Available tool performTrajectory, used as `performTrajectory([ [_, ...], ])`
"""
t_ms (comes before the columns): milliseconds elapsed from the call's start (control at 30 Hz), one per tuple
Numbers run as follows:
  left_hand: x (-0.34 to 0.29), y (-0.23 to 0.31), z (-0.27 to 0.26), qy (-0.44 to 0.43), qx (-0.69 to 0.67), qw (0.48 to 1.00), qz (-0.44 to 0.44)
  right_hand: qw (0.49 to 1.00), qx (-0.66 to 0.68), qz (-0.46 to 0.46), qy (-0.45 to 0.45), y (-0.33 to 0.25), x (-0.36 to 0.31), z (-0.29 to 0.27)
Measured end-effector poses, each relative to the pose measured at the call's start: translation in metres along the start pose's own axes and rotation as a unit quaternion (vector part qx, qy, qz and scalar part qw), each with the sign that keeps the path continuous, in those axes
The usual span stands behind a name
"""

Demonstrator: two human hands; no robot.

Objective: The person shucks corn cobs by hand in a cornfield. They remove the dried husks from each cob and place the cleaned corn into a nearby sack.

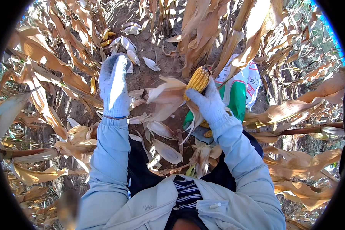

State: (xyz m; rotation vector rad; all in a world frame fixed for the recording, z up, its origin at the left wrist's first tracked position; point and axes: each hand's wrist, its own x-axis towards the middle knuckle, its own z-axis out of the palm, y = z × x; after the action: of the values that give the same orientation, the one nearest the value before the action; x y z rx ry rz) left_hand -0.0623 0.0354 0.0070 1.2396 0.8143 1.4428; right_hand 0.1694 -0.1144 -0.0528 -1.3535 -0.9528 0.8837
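My right hand (207, 100), in a white glove, is wrapped round an ear of corn (198, 81) with bare yellow kernels. Peeled-back dry husk (168, 94) fans out to the left from the ear's lower end. My left hand (114, 84), also gloved in white, is raised over the ground at the left, apart from that ear. Its fingers look curled in, and whatever they may hold is hidden. Pale husk pieces (151, 63) lie just beyond it.
A white and green printed sack (237, 94) lies right of my right hand, with corn partly showing below it. Several yellow ears (106, 38) rest on the soil at the far left. Dry cornstalks and leaves (295, 111) crowd both sides; loose husks (166, 151) litter the ground between my legs.
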Motion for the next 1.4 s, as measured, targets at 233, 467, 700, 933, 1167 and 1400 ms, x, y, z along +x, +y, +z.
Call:
performTrajectory([
  [233, -0.027, 0.013, 0.040, -0.252, 0.236, 0.938, -0.040, 0.997, -0.034, -0.005, -0.074, 0.003, -0.010, 0.007],
  [467, -0.053, 0.005, 0.060, -0.318, 0.231, 0.912, -0.119, 0.988, -0.126, -0.026, -0.090, -0.019, -0.014, 0.016],
  [700, -0.049, 0.005, 0.062, -0.272, 0.077, 0.935, -0.215, 0.991, -0.081, -0.075, -0.079, -0.012, -0.013, 0.012],
  [933, -0.048, 0.004, 0.059, -0.234, -0.039, 0.942, -0.237, 0.998, -0.002, -0.056, 0.035, -0.002, -0.002, 0.005],
  [1167, -0.014, -0.009, 0.030, -0.110, -0.139, 0.965, -0.192, 0.998, 0.028, -0.028, 0.043, 0.037, 0.014, -0.023],
  [1400, 0.016, -0.010, -0.013, -0.076, -0.149, 0.986, -0.017, 0.949, -0.209, 0.107, -0.208, -0.006, -0.010, 0.003],
])
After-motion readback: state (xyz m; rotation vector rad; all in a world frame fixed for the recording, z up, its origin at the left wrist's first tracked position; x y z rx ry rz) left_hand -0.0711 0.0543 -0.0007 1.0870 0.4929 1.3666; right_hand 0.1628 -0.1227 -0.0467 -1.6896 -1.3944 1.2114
